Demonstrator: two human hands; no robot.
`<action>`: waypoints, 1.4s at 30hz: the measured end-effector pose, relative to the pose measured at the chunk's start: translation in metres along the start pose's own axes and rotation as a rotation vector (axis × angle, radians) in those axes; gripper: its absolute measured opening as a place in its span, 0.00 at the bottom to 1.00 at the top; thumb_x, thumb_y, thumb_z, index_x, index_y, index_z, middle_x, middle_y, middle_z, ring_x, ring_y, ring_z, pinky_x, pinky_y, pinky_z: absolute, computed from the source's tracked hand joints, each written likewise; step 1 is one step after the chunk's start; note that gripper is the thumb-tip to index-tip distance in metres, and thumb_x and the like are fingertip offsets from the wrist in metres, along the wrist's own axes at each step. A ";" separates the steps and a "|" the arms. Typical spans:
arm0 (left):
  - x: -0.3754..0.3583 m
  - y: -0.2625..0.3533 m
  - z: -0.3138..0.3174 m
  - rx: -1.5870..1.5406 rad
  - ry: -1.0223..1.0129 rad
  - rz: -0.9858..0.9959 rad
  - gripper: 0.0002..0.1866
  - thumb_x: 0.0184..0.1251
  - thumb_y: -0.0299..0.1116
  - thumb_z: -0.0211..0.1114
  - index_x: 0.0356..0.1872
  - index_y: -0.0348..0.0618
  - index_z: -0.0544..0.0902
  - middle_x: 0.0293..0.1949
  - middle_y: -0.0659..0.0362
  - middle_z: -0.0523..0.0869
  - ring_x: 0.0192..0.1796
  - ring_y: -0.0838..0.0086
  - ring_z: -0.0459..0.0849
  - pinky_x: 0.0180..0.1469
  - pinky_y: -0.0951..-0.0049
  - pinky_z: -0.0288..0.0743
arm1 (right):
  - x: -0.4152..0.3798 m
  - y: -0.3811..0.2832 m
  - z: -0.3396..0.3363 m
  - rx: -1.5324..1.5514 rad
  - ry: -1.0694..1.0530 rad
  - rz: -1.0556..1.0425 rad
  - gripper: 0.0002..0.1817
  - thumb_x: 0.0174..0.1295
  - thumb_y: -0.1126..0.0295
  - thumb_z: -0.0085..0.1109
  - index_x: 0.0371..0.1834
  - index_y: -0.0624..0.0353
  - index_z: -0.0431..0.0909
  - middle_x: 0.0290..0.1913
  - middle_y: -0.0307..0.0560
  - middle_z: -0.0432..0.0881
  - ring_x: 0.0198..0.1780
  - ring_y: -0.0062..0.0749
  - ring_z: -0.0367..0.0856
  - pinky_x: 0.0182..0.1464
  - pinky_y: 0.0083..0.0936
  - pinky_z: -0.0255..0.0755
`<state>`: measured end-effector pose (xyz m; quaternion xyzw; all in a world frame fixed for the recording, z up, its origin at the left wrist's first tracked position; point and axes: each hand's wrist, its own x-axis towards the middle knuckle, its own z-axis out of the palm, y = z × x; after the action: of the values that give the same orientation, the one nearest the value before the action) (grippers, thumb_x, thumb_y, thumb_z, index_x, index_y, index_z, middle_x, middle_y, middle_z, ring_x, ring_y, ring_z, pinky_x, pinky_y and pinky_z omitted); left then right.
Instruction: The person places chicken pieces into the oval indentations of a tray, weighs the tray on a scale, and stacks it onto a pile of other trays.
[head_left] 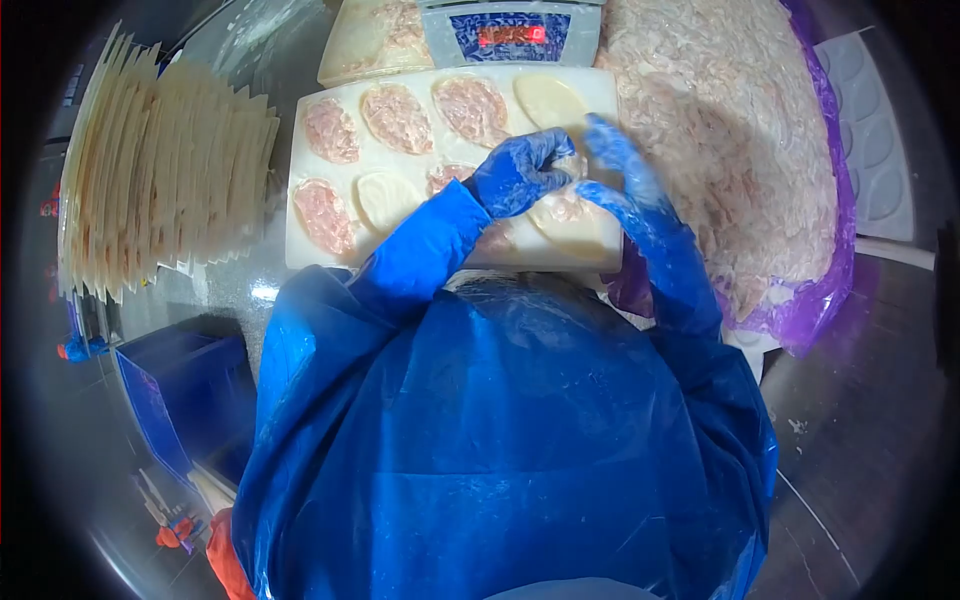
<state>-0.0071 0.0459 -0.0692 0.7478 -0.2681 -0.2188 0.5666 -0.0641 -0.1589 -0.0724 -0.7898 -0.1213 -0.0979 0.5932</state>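
A white tray (304, 250) with oval hollows lies in front of me. Several hollows hold pink meat pieces (398, 118); others, such as the one at the top right (550, 100), show a bare pale surface. My left hand (522, 172), in a blue glove, is over the tray's right half with its fingers curled together; what they hold is hidden. Just right of it is my right hand (630, 175), also gloved, its fingers spread and slightly blurred at the tray's right edge. Some meat shows in the lower right hollow beneath my hands.
A digital scale (510, 35) stands behind the tray, beside another tray of meat (375, 40). A large heap of meat (740, 150) on purple plastic (845, 215) fills the right. Stacked pale trays (165, 165) stand left, above a blue bin (180, 390). An empty moulded tray (875, 140) is far right.
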 end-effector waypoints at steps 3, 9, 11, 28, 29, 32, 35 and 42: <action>0.006 0.009 -0.013 -0.294 -0.042 0.044 0.16 0.66 0.22 0.67 0.54 0.38 0.80 0.43 0.65 0.81 0.46 0.82 0.76 0.51 0.78 0.73 | 0.012 0.015 0.003 0.318 -0.139 0.226 0.24 0.62 0.78 0.66 0.62 0.65 0.74 0.57 0.45 0.79 0.55 0.27 0.78 0.59 0.26 0.74; 0.016 0.038 -0.038 -0.255 -0.001 -0.115 0.14 0.66 0.33 0.71 0.50 0.43 0.83 0.44 0.66 0.83 0.49 0.81 0.79 0.58 0.78 0.71 | 0.039 0.003 -0.004 0.521 -0.004 0.395 0.15 0.68 0.74 0.60 0.57 0.61 0.79 0.42 0.37 0.83 0.43 0.19 0.80 0.45 0.18 0.75; 0.029 0.035 -0.046 -0.218 0.020 -0.075 0.14 0.65 0.35 0.72 0.49 0.44 0.84 0.43 0.67 0.82 0.48 0.82 0.78 0.56 0.77 0.71 | 0.059 0.003 -0.014 0.432 -0.038 0.399 0.15 0.68 0.72 0.60 0.57 0.60 0.79 0.41 0.37 0.82 0.41 0.18 0.78 0.43 0.17 0.73; 0.009 -0.036 -0.058 1.014 0.216 0.389 0.33 0.70 0.45 0.61 0.72 0.41 0.67 0.75 0.47 0.64 0.78 0.53 0.58 0.78 0.47 0.46 | 0.028 0.017 0.016 -1.000 -0.213 -0.279 0.29 0.60 0.67 0.62 0.65 0.65 0.72 0.67 0.56 0.73 0.69 0.49 0.70 0.72 0.46 0.61; 0.008 -0.035 -0.054 0.995 0.210 0.392 0.33 0.70 0.44 0.61 0.72 0.41 0.68 0.75 0.47 0.64 0.78 0.53 0.58 0.78 0.47 0.47 | 0.025 0.014 0.018 -1.025 -0.221 -0.212 0.29 0.62 0.64 0.61 0.65 0.65 0.72 0.68 0.58 0.72 0.69 0.50 0.69 0.72 0.48 0.60; 0.024 -0.044 -0.045 0.972 0.064 0.438 0.33 0.70 0.43 0.61 0.73 0.42 0.66 0.75 0.48 0.64 0.78 0.53 0.58 0.78 0.48 0.48 | 0.049 0.001 0.024 -0.977 -0.120 -0.302 0.29 0.62 0.62 0.60 0.66 0.64 0.72 0.66 0.58 0.73 0.68 0.52 0.70 0.71 0.48 0.60; 0.042 -0.053 -0.061 0.961 -0.010 0.563 0.33 0.70 0.41 0.60 0.74 0.42 0.65 0.75 0.48 0.64 0.78 0.53 0.59 0.78 0.49 0.50 | 0.050 0.019 0.029 -0.931 -0.128 -0.321 0.30 0.62 0.60 0.59 0.66 0.64 0.72 0.63 0.59 0.74 0.66 0.53 0.71 0.70 0.48 0.61; 0.037 -0.032 -0.057 1.065 0.032 0.453 0.33 0.70 0.43 0.60 0.72 0.37 0.66 0.72 0.44 0.67 0.77 0.53 0.61 0.78 0.49 0.49 | 0.024 0.022 0.035 -1.008 -0.187 -0.141 0.32 0.62 0.58 0.59 0.68 0.61 0.70 0.66 0.55 0.73 0.66 0.52 0.70 0.71 0.47 0.60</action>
<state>0.0617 0.0708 -0.0864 0.8571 -0.4859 0.0842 0.1488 -0.0337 -0.1295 -0.0949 -0.9729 -0.1644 -0.1129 0.1174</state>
